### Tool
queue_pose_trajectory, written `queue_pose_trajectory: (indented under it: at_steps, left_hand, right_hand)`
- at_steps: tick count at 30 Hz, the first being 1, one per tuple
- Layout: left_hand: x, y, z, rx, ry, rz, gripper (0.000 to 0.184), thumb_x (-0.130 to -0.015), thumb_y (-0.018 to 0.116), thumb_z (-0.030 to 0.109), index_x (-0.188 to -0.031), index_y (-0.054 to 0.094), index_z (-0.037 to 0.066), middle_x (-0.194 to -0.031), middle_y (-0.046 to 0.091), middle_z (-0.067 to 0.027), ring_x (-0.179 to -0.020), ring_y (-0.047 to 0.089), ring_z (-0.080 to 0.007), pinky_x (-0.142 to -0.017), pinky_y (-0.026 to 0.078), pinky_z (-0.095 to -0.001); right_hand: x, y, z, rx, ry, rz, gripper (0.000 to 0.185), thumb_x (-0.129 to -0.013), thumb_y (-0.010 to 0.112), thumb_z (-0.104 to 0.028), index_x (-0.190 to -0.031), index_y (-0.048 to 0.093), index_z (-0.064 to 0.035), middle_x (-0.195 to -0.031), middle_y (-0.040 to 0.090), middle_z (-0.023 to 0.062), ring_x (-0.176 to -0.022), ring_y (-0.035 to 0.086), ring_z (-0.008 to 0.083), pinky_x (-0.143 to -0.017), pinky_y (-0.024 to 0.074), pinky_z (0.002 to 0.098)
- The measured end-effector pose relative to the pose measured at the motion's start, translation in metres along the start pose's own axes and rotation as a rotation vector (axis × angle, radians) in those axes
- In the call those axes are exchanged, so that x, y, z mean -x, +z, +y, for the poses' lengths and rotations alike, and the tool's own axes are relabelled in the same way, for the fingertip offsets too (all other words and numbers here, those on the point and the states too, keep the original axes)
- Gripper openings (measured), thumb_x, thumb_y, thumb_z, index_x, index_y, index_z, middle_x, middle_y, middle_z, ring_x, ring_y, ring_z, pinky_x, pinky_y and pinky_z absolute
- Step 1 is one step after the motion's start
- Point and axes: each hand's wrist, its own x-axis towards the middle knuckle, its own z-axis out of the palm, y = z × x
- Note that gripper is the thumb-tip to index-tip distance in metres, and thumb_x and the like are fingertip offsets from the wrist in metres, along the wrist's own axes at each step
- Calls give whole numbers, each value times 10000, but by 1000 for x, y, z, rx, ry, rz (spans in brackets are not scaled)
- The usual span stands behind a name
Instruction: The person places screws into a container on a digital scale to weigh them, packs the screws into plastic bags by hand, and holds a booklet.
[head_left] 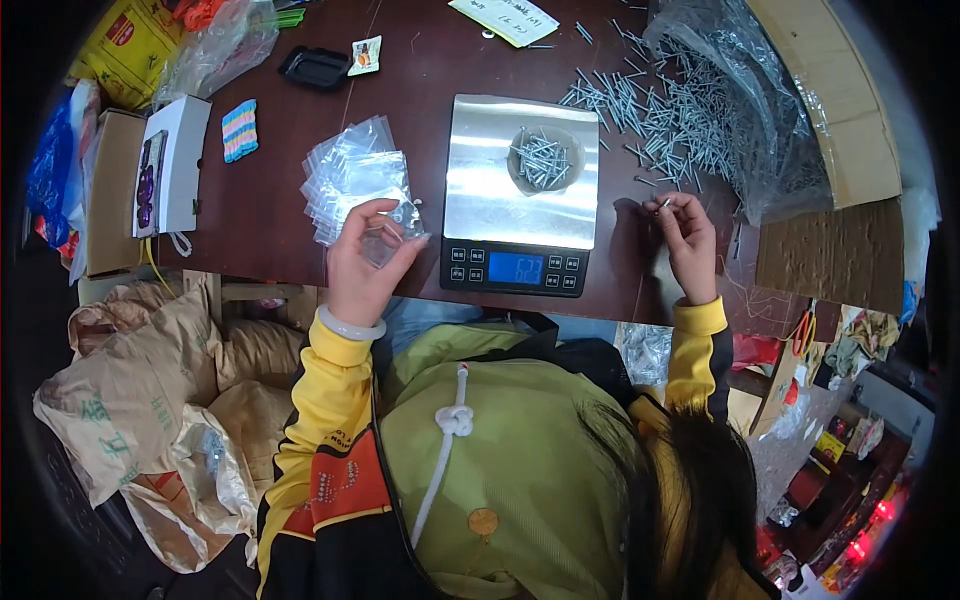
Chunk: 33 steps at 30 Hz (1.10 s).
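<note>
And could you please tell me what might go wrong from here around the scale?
First, loose metal fasteners lie close beside the scale, so a stray one might get onto its plate and upset the reading. Second, the small dish of fasteners sits on that plate; a brush from the right hand could spill it. Third, the thin clear bags overlap, so two might get picked up together.

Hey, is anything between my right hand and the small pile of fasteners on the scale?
Nothing visible: between your right hand and the small pile of fasteners lie only bare tabletop and the scale's bare plate. The larger heap lies off that path.
</note>
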Motion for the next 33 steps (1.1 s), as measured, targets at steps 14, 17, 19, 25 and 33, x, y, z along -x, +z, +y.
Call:
queue_pose_trajectory:
  at_steps: [14, 17, 19, 25, 33]
  left_hand:
    - [1, 14, -40, -446, 208, 158, 372, -765, 708, 125, -1109, 584, 61, -880, 554, -67, -782, 534, -217, -792, 354, -346]
    - [1, 16, -40, -454, 239, 172, 364, -775, 701, 133, -1109, 583, 49, -872, 553, -72, -784, 528, -222, -792, 349, -349]
    - [1, 17, -42, -448, 237, 174, 361, -779, 697, 137, -1108, 583, 43, -867, 553, -75, -784, 525, -224, -794, 347, -349]
    - [1, 16, -42, -436, 226, 170, 361, -769, 703, 136, -1098, 585, 45, -872, 560, -72, -772, 524, -221, -785, 353, -347]
    - [1, 15, -43, -424, 238, 179, 359, -756, 714, 131, -1081, 588, 47, -874, 575, -70, -769, 526, -224, -786, 358, -344]
  right_hand:
    - [6, 37, 9, 454, -181, 88, 124, -804, 665, -13, -920, 621, -13, -787, 626, 55, -618, 549, 112, -589, 444, 244]
    - [4, 36, 6, 483, -178, 48, 122, -798, 670, -21, -910, 625, -10, -800, 634, 80, -643, 580, 126, -605, 459, 255]
    - [-1, 34, 1, 448, -179, 23, 121, -800, 672, -22, -911, 625, -9, -814, 643, 73, -666, 589, 119, -629, 465, 250]
    - [-36, 47, -47, 55, -119, -71, 126, -835, 672, -47, -951, 634, -16, -870, 664, 33, -758, 595, 78, -691, 480, 232]
    - [-64, 70, -95, 512, -509, -377, 326, -697, 774, -93, -998, 652, -59, -1024, 596, 67, -926, 574, 221, -765, 462, 316]
